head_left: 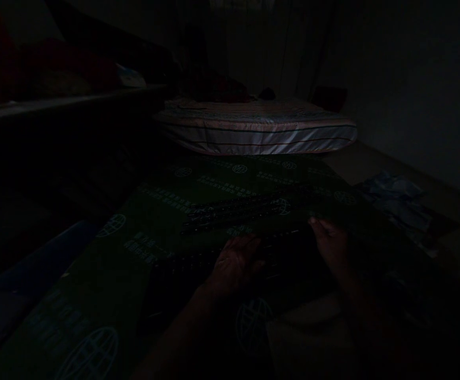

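Note:
The room is very dark. My left hand (236,264) lies on a green printed sheet (143,232) spread over the floor, fingers reaching forward onto dark strands or cords (233,211) that lie across the sheet. My right hand (328,243) rests to the right, fingertips at the edge of the same dark material. Whether either hand grips anything is lost in the gloom.
A striped mattress (261,132) lies on the floor beyond the sheet. A low shelf or ledge (56,103) with reddish things runs along the left. Crumpled pale cloth or paper (400,200) sits on the bare floor at the right.

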The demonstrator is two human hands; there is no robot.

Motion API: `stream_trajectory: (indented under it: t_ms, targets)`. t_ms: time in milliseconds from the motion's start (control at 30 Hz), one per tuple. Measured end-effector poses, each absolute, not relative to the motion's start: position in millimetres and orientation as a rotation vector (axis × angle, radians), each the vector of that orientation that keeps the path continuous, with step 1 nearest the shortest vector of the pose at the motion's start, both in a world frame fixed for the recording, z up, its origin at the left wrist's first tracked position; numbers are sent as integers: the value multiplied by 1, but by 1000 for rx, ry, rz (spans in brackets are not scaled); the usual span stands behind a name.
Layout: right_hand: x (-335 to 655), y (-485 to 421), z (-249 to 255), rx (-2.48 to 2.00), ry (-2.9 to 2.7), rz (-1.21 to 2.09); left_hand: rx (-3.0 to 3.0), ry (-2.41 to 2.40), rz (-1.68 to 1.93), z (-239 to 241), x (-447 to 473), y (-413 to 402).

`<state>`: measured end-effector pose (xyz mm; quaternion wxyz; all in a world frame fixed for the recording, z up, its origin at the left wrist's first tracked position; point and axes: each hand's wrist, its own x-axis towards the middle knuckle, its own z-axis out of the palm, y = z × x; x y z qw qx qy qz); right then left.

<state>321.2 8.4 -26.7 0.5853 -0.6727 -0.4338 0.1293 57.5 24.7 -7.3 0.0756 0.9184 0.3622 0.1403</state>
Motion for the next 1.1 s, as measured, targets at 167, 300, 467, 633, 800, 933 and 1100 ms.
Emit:
stream_trajectory:
  t_ms: [167, 300, 467, 633, 800, 933, 1100]
  targets:
    - [320, 9, -25, -1588, -962, 353, 2769, 1085, 434, -9, 58, 26]
    - [322, 11, -28, -1579, -927, 377, 2767, 1095, 441, -9, 60, 27]
    - [323, 11, -29, -1615, -898, 391, 2763, 1108, 429, -11, 61, 27]
    - [323, 10, -29, -1591, -889, 409, 2768, 1123, 424, -13, 61, 28]
    - [325, 10, -32, -1619, -915, 409, 2787, 1109, 455, -18, 60, 29]
    - [325, 10, -33, -1600, -891, 435, 2795, 1134, 446, -20, 60, 29]
    - [322, 9, -29, -1611, -870, 437, 2801, 1129, 428, -18, 61, 29]
